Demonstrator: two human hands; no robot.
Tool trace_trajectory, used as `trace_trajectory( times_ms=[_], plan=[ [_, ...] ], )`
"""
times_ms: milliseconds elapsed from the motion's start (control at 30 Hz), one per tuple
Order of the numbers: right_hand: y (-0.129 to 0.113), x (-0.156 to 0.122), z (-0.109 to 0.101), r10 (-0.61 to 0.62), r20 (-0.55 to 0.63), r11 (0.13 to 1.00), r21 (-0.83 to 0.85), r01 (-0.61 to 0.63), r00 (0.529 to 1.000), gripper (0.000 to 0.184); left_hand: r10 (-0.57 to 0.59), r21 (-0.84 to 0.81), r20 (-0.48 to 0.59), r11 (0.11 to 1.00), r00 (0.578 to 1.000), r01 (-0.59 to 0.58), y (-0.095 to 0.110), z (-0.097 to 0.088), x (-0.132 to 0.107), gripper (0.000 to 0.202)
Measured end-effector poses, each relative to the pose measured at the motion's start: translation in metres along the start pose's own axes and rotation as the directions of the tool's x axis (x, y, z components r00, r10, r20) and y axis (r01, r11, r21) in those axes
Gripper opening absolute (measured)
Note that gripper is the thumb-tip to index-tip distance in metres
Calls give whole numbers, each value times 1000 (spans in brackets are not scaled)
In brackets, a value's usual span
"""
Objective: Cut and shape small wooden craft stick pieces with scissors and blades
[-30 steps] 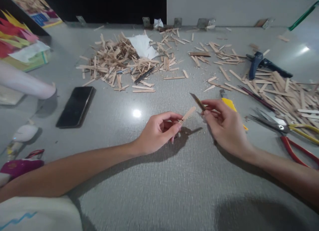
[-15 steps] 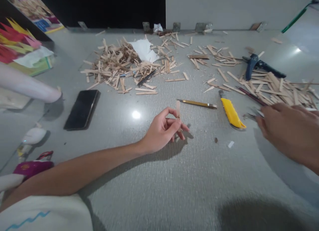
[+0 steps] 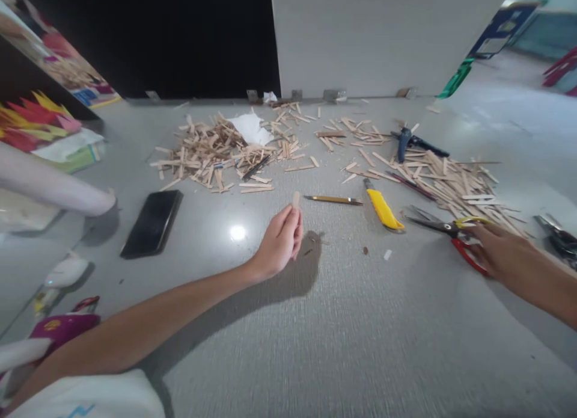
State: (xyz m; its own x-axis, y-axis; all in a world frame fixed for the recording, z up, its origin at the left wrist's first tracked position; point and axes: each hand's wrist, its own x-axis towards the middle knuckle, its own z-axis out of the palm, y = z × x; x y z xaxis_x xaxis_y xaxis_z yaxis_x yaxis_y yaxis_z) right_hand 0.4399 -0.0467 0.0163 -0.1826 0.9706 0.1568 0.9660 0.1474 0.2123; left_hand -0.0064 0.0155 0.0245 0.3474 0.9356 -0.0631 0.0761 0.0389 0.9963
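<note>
- Left hand?
- My left hand (image 3: 279, 240) is pinched shut on a wooden stick (image 3: 296, 199), held upright mid-table (image 3: 315, 346), near the thin knife (image 3: 333, 199).
- Right?
- My right hand (image 3: 498, 255) is touching the scissors (image 3: 444, 227) at the red handles, beside the stick pile (image 3: 451, 180). Can't tell if it's gripping.

Left hand (image 3: 279, 240) lifted, grip pinched; right hand (image 3: 496, 254) stretched out, palm down.

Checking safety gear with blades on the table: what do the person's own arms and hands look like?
Both forearms are bare, no sleeves in view. The left hand and right hand show no gloves, rings or watch. A white garment with a blue line marking shows at the lower left.
</note>
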Motion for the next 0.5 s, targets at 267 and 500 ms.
trace_trajectory(
  times_ms=[267, 500],
  plan=[
    [21, 17, -1, 31, 211, 997, 68, -47, 977, 30, 142, 339, 95, 926, 985, -166, 25, -8, 0, 25],
    [13, 40, -5, 35, 157, 986, 154, -59, 987, 29, 37, 138, 8, 990, 999, -38, 67, -23, -8, 17]
  ],
)
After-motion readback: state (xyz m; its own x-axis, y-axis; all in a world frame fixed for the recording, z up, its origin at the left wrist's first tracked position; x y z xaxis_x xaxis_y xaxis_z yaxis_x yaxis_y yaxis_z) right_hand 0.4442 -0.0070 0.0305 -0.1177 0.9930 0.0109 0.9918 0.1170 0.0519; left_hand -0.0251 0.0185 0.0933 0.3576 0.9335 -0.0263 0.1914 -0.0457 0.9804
